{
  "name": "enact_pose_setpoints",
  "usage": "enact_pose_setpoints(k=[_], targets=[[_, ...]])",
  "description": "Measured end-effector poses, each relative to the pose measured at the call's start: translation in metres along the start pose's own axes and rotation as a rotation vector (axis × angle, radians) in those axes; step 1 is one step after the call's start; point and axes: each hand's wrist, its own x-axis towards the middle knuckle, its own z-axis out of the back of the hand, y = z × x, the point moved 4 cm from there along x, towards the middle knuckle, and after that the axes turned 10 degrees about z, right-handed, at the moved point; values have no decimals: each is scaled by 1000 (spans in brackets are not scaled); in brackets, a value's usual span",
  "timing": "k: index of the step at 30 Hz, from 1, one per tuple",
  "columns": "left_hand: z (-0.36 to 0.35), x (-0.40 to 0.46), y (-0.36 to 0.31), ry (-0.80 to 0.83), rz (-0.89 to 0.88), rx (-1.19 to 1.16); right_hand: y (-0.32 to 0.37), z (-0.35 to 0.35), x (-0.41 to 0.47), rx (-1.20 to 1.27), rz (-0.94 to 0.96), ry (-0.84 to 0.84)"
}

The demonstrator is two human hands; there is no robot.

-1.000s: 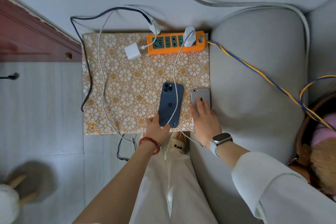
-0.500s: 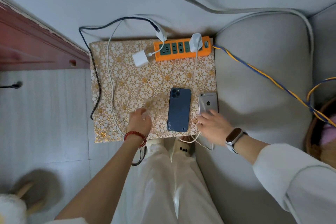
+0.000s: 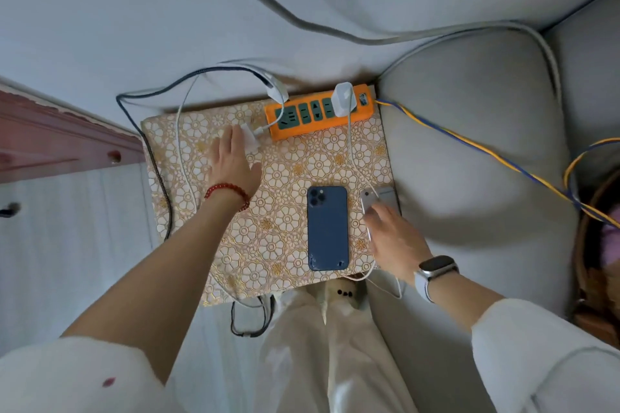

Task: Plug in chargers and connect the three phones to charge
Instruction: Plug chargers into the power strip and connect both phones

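A blue phone (image 3: pixel 327 228) lies face down on the flower-patterned table (image 3: pixel 295 161). To its right is a silver phone (image 3: pixel 385 194); my right hand (image 3: pixel 394 238) covers its lower half, fingers curled on it. An orange power strip (image 3: pixel 318 114) sits at the table's far edge with a white charger (image 3: pixel 343 94) plugged into it. That charger's white cable (image 3: pixel 350 151) runs down toward my right hand. My left hand (image 3: pixel 231 161) is open, its fingertips touching a loose white charger (image 3: pixel 251 141) left of the strip. Only two phones are in view.
A dark cable (image 3: pixel 157 178) and a white cable (image 3: pixel 183 157) hang down the table's left side. A grey sofa cushion (image 3: pixel 469 151) adjoins the table on the right, crossed by a yellow-blue cord (image 3: pixel 486 152). Another white plug (image 3: pixel 278 90) sits at the strip's left end.
My left hand let go of the blue phone and moved up and left to the loose white charger. My right hand stayed on the silver phone. The camera shifted slightly.
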Motion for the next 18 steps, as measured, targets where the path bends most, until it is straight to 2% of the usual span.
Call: enact_pose_setpoints(k=[4, 7, 13, 18], targets=[[1, 6, -7, -74, 65, 55, -8, -1, -5, 75, -101, -21], [-5, 0, -9, 1, 92, 57, -8, 3, -4, 97, -131, -20], [-14, -50, -13, 262, 96, -504, -6, 5, -3, 92, -139, -10], [-3, -62, -34, 240, 117, -776, -11, 10, -1, 144, -90, -44]])
